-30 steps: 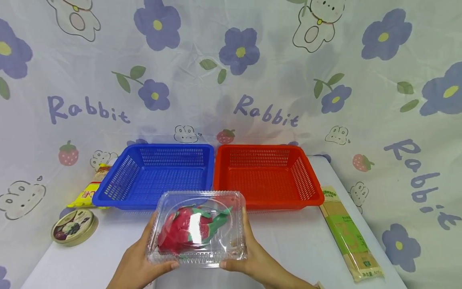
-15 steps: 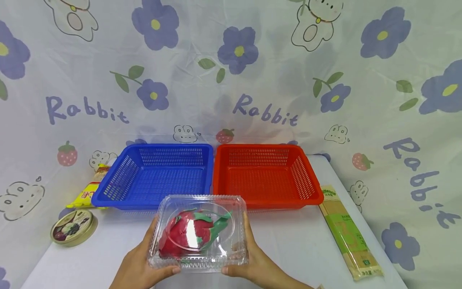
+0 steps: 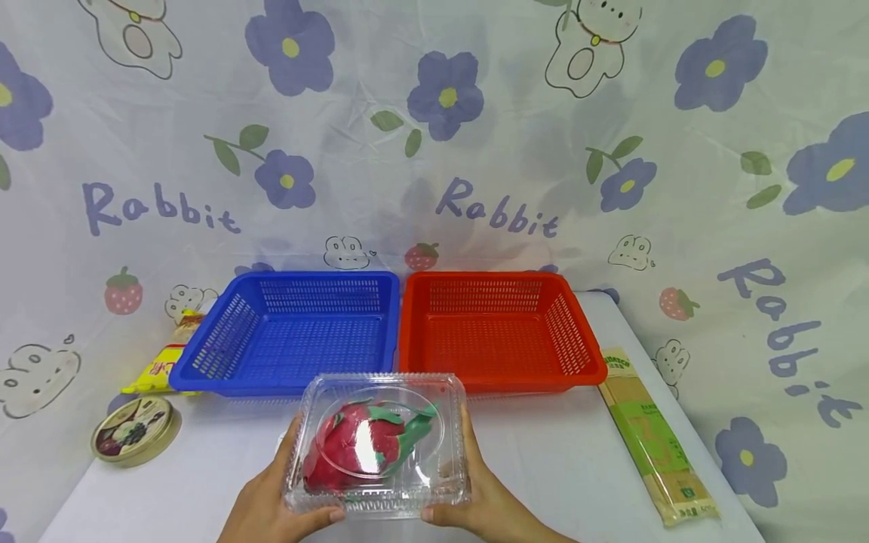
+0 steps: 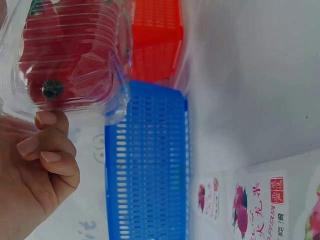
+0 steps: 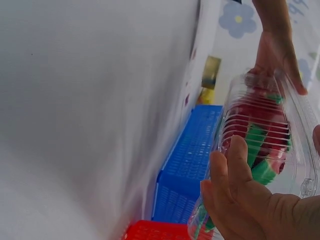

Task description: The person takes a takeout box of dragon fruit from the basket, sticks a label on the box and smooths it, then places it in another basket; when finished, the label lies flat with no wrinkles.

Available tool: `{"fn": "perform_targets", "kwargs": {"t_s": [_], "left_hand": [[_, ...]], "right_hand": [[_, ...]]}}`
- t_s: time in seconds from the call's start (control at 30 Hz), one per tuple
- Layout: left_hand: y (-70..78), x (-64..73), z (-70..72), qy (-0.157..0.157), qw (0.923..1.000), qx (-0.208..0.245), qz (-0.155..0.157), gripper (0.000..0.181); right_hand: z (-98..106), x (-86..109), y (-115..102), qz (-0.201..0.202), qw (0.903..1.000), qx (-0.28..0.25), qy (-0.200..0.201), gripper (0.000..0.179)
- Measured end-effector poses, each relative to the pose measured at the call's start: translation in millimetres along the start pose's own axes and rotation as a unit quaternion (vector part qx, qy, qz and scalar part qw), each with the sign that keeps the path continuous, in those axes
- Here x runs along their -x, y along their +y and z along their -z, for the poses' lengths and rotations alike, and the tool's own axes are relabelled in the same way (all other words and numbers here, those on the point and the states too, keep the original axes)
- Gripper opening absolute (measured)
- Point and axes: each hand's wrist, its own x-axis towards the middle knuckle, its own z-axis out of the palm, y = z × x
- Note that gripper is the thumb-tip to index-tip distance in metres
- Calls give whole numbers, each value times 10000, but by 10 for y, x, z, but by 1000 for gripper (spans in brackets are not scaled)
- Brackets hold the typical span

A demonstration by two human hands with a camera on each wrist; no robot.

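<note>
The left hand (image 3: 270, 499) and right hand (image 3: 486, 498) grip opposite ends of a clear plastic clamshell box (image 3: 440, 452) enclosing a red-and-green dragon fruit (image 3: 342, 452), above the white worktop (image 3: 563, 452); a blue plastic basket (image 3: 322, 343) stands towards eleven o'clock.

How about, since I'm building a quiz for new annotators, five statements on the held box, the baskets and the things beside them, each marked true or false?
1. The left hand and the right hand both hold the clear box. True.
2. In the head view, the blue basket stands left of the red basket. True.
3. The red-and-green item lies in the red basket. False: it is inside the clear box.
4. The round tin sits at the table's right side. False: it sits at the left.
5. The long packet lies in the blue basket. False: it lies on the table at the right.
</note>
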Motion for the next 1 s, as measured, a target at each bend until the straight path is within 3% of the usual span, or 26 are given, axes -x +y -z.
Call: {"fn": "perform_targets", "kwargs": {"t_s": [0.23,0.53,0.73,1.0], "left_hand": [[6,-12,-31,-121,9999,-41,111,135],[-24,-5,-72,-177,9995,-70,240,134],[-63,-28,-111,-289,9991,1,303,133],[-88,-65,-145,-476,9979,-38,427,134]], "right_hand": [[-5,21,13,-189,9997,-141,69,127],[-13,-13,105,-142,9984,-546,-92,126],[4,-8,147,-181,9996,-191,100,129],[30,17,212,54,9996,243,144,132]]}}
